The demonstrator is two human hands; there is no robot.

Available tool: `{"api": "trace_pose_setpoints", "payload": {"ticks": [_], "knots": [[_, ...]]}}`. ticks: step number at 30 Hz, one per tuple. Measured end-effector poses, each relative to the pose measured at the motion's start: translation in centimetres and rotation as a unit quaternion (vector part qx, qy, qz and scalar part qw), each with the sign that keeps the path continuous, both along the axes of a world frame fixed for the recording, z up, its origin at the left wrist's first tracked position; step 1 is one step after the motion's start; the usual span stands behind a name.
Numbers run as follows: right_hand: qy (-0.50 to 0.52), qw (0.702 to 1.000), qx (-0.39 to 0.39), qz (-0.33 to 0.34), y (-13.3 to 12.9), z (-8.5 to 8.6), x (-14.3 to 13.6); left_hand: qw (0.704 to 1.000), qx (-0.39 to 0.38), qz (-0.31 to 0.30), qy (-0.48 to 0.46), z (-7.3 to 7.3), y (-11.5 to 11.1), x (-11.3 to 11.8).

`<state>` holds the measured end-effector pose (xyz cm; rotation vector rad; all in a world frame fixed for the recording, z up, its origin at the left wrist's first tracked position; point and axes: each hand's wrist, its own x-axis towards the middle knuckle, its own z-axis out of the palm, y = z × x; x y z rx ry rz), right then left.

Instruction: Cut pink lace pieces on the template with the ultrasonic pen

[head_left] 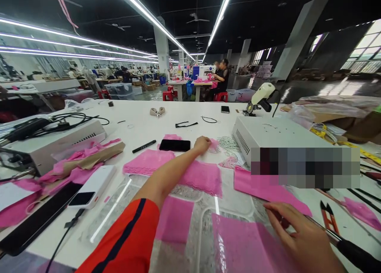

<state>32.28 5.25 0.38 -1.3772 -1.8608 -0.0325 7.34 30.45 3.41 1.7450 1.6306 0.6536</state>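
Observation:
My left hand (203, 145), its arm stretched far across the table, is closed at the edge of a small sheer pink fabric piece (213, 145). Its fingertips are hidden. My right hand (297, 231) hovers low at the right, thumb and index finger pinched together; anything between them is too small to make out. Stacks of pink fabric pieces (205, 177) lie under and beside my left forearm. Beneath my hands is a clear plastic template (205, 205) with more pink fabric (238, 241) on it. A black-handled tool with a metal shaft (357, 253) lies behind my right hand.
Past my forearm lie a black phone (174, 145), a black pen (144, 146) and a bundle of pale cords (229, 144). Grey machine boxes stand left (65, 142) and right (276, 132). Orange-handled snips (329, 217) lie at right, a white power bank (92, 185) at left.

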Motion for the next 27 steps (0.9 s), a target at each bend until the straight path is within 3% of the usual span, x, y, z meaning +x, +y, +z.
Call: {"api": "trace_pose_setpoints", "payload": {"ticks": [6,11,14,17,20,22,24,27], "knots": [[0.017,1.000,0.012,-0.005,-0.5,0.6,-0.6,0.985,-0.029,-0.006,-0.168,3.7,-1.1,-2.8],[0.082,0.996,-0.024,-0.017,0.0,0.7,0.1,0.947,-0.088,-0.047,-0.305,7.4,-6.6,-6.2],[0.143,0.986,-0.087,-0.014,0.3,1.3,-0.2,0.917,-0.137,-0.082,-0.365,8.8,-10.6,-7.3],[0.194,0.962,-0.179,0.064,0.2,2.7,-1.6,0.889,-0.177,-0.120,-0.406,9.1,-14.2,-7.2],[0.154,0.953,-0.223,0.132,1.1,4.4,-3.7,0.867,-0.213,-0.145,-0.426,8.4,-17.3,-6.5],[0.054,0.965,-0.232,0.108,3.2,5.5,-5.1,0.857,-0.233,-0.154,-0.433,7.9,-19.0,-6.3],[0.021,0.969,-0.236,0.075,6.4,6.2,-6.5,0.849,-0.238,-0.153,-0.446,7.5,-20.2,-6.7],[-0.021,0.963,-0.266,0.033,11.8,6.0,-8.3,0.844,-0.219,-0.125,-0.473,7.4,-20.8,-8.2]]}}
